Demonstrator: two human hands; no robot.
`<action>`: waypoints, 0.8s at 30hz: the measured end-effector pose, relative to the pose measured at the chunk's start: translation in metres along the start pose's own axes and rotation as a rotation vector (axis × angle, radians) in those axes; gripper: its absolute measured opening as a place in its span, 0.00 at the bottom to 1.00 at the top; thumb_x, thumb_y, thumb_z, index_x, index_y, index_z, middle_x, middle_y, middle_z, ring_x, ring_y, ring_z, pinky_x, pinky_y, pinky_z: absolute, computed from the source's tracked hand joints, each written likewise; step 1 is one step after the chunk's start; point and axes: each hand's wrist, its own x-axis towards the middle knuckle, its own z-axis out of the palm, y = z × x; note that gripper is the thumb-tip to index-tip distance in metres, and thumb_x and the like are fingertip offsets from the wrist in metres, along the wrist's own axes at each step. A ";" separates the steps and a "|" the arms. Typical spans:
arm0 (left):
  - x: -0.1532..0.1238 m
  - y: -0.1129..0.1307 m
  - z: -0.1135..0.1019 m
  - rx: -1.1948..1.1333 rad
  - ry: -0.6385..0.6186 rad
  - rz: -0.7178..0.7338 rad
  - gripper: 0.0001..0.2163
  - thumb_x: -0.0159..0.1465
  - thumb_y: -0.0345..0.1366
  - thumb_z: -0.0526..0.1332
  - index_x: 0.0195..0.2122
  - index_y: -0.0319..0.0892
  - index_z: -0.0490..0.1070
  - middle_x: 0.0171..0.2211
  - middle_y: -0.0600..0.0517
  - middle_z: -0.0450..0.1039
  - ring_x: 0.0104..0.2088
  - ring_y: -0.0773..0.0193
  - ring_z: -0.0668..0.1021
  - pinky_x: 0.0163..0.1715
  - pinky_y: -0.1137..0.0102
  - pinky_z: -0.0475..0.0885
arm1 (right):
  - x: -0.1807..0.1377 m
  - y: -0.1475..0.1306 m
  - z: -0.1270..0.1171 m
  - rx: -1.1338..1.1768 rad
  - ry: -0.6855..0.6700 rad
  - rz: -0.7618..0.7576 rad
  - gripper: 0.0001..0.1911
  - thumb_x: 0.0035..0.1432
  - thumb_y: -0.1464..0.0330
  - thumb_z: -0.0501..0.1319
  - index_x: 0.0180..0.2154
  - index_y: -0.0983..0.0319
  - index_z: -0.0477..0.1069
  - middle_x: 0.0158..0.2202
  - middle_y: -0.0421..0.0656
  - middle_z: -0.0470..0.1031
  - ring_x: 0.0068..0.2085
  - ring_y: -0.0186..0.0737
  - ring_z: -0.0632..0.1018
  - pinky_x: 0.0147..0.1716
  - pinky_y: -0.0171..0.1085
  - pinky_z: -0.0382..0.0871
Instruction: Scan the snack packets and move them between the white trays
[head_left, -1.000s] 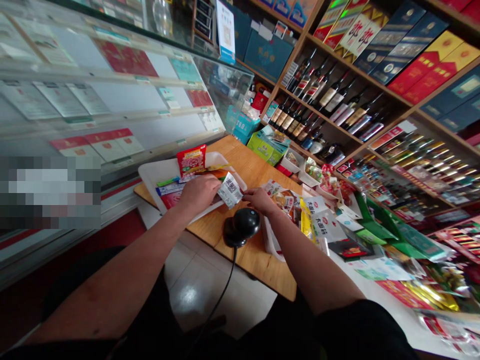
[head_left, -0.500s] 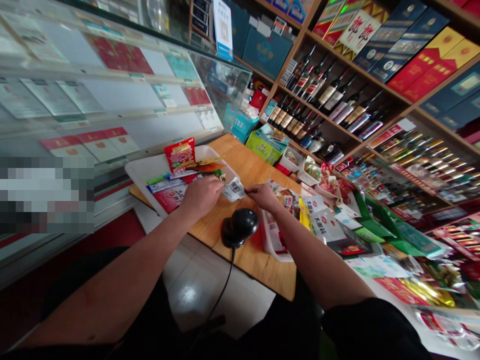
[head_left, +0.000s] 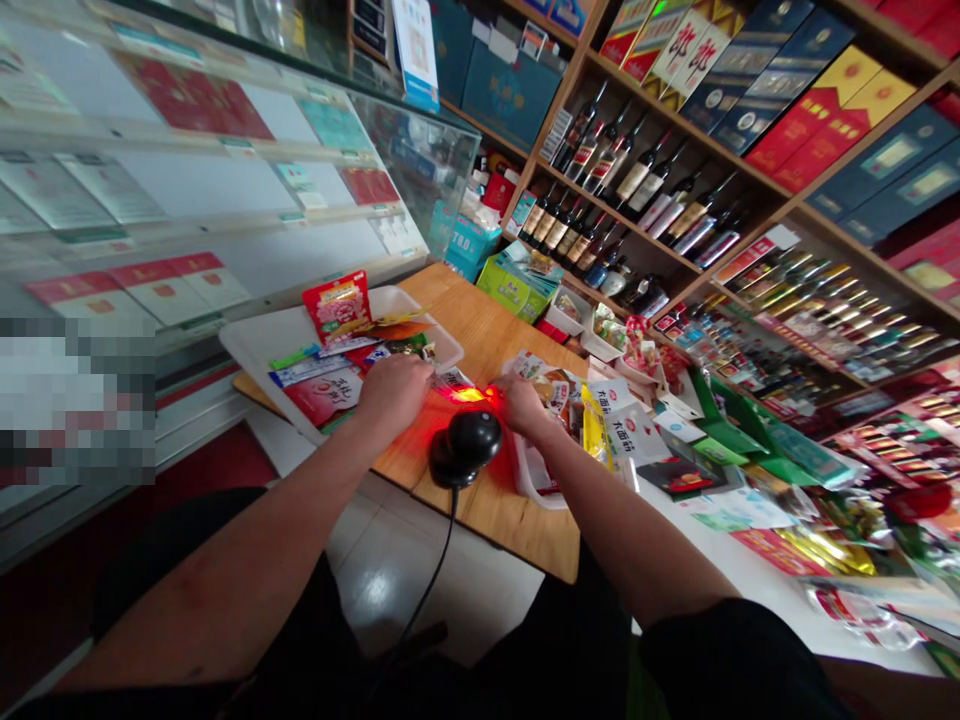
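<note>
A person behind a shop counter (head_left: 480, 320) holds a small packet (head_left: 459, 385) stretched between two bare hands, just above and beyond the black corded scanner (head_left: 466, 443) that sits near the counter's front edge. The left hand (head_left: 394, 392) grips one end and the right hand (head_left: 520, 405) the other, the fingers of each curled and pinching the wrapper, which appears to be kept taut and flat so the scanner's red glow falls across it. That light washes over the packet and the wood beneath it. The packet lies directly between the two sets of fingers, touching both and clear of the counter top. Towards the counter's left edge, a white tray (head_left: 251, 345) holds more flat packets, with a red packet (head_left: 336, 308) propped upright at its far side. A second tray (head_left: 525, 478) sits just beside the right wrist, at the right edge, heaped with loose wrappers. Shelves of bottles (head_left: 622, 180) rise behind the counter, and a glass display case (head_left: 225, 200) runs along the left.
</note>
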 end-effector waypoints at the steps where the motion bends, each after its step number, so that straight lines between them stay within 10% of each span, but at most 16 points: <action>1: 0.000 -0.001 0.000 -0.007 -0.007 -0.007 0.13 0.69 0.36 0.56 0.36 0.39 0.79 0.38 0.40 0.79 0.42 0.49 0.80 0.41 0.60 0.69 | 0.002 0.000 0.002 0.020 0.001 0.006 0.11 0.61 0.76 0.61 0.38 0.62 0.83 0.40 0.46 0.84 0.44 0.41 0.81 0.48 0.34 0.70; 14: 0.003 0.001 -0.003 -0.312 0.183 -0.098 0.14 0.70 0.40 0.56 0.34 0.41 0.79 0.36 0.45 0.76 0.40 0.57 0.77 0.42 0.65 0.70 | -0.008 -0.003 -0.032 0.434 0.328 0.229 0.12 0.62 0.72 0.61 0.40 0.58 0.83 0.40 0.40 0.84 0.43 0.39 0.82 0.46 0.35 0.72; 24: -0.011 0.066 -0.025 -0.467 0.142 0.074 0.15 0.72 0.41 0.54 0.44 0.43 0.80 0.44 0.48 0.83 0.43 0.60 0.82 0.47 0.68 0.73 | -0.069 0.008 -0.065 0.724 0.402 0.411 0.16 0.60 0.67 0.57 0.44 0.60 0.82 0.34 0.41 0.82 0.29 0.34 0.78 0.31 0.32 0.72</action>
